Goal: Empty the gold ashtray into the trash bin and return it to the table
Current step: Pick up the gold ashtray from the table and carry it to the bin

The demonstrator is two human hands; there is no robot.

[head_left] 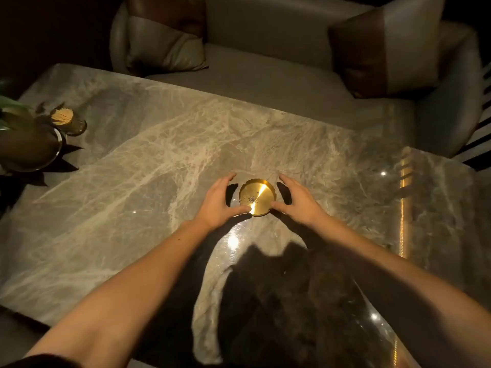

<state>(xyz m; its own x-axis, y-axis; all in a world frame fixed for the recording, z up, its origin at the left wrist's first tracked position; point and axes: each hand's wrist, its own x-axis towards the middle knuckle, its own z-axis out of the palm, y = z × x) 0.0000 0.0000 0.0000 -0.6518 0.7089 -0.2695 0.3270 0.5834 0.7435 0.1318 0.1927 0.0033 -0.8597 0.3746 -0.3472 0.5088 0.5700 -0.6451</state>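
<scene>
A round gold ashtray sits on the marble table, with a few dark ash specks inside it. My left hand is on its left side, fingers apart, thumb tip touching the near rim. On the ashtray's right side is my right hand, also spread, with its thumb against the near right rim. The fingers of both hands curve around the ashtray with a gap between them and it. The ashtray rests flat on the table. No trash bin is in view.
A potted plant in a round bowl and a small holder of toothpicks stand at the table's left edge. Beyond the table is a grey sofa with two cushions. The scene is dim.
</scene>
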